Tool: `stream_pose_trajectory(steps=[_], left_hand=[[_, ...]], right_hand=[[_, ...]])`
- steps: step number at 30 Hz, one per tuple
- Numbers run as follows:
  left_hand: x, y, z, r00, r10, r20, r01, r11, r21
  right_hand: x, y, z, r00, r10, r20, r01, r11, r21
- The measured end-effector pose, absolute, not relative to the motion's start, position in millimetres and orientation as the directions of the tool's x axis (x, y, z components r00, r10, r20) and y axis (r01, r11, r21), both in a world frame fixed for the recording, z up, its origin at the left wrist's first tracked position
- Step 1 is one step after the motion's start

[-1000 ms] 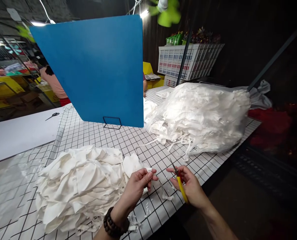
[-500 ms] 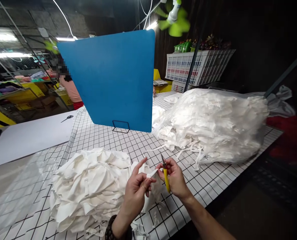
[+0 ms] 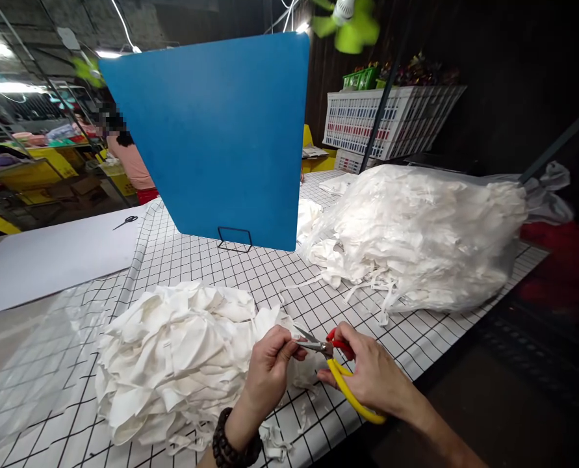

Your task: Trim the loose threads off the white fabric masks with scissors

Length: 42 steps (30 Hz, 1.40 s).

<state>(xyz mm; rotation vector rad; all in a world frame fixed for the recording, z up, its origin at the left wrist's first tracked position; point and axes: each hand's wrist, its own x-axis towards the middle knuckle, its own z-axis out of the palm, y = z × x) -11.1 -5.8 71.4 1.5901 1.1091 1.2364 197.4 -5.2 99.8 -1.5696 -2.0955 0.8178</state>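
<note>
**White fabric pieces in a loose heap, scissors parted at the left fingertips**

The surface, under a white cloth with a black grid, carries everything at hand. Toward its back stands the blue board. On the right lies the clear plastic bag, bulging with white cloth, its loose straps trailing out near the front. The heap sits front left, just beside the left hand.

That hand's fingertips are pinched together right by the blade tips, seemingly on a white fabric piece; the grip itself is mostly hidden. The right hand grasps the scissors by their red and yellow handles, spread wide. Smallest are the white scraps near the front edge.

The scraps suggest some cutting is done. The present piece looks unfinished, since the blades stand apart. Plenty probably remains, but whether heap or bag holds the finished share, I cannot tell.
</note>
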Motion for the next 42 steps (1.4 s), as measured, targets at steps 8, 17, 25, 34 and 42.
stream_pose_trajectory(steps=[8,17,25,34,42], left_hand=[[-13,-10,67,0.192,0.936,0.294,0.209,-0.332,0.92],[-15,-13,65,0.203,0.941,0.271,0.223,-0.314,0.923],[-14,-15,64,0.204,0.948,0.244,0.185,-0.282,0.942],[-17,-16,65,0.242,0.948,0.209,0.128,-0.244,0.961],[-20,-17,69,0.27,0.941,0.204,0.141,-0.249,0.958]], right_hand=[[185,-8,100,-0.306,0.952,-0.006,0.746,0.236,-0.622],[181,-11,105,-0.305,0.952,0.019,0.774,0.26,-0.577],[180,-15,101,-0.292,0.956,0.037,0.8,0.265,-0.538],[184,-13,98,-0.314,0.948,0.056,0.782,0.292,-0.551],[187,-14,100,-0.357,0.93,0.085,0.798,0.351,-0.49]])
